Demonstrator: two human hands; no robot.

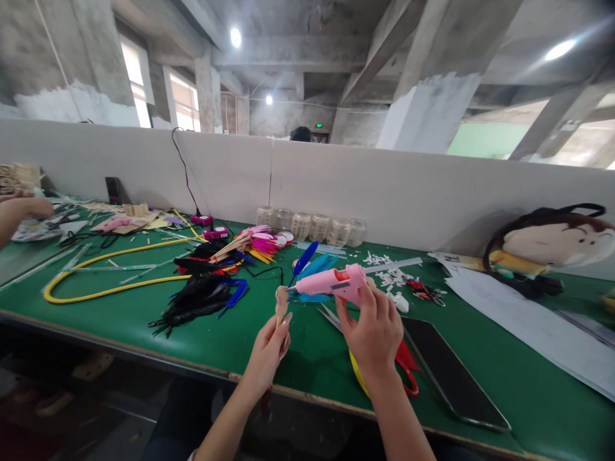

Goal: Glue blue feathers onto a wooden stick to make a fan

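Note:
My right hand (375,330) is wrapped round the handle of a pink hot glue gun (327,283), with a clear glue stick (398,264) poking out of its back. The gun points left, and its nozzle is at the top of a small wooden stick with a rounded head (281,304). That stick stands upright in the pinched fingers of my left hand (270,349). Whether the nozzle touches the wood I cannot tell. Behind the gun lie blue feathers (306,259). Scissors with red and yellow handles (407,366) lie partly hidden under my right hand.
A dark phone (454,374) lies right of my hand, near white paper sheets (523,320). Black feathers (192,301), a yellow cable (120,250) and several glass jars (319,227) are further left and back. Another person's hand (29,208) is at far left.

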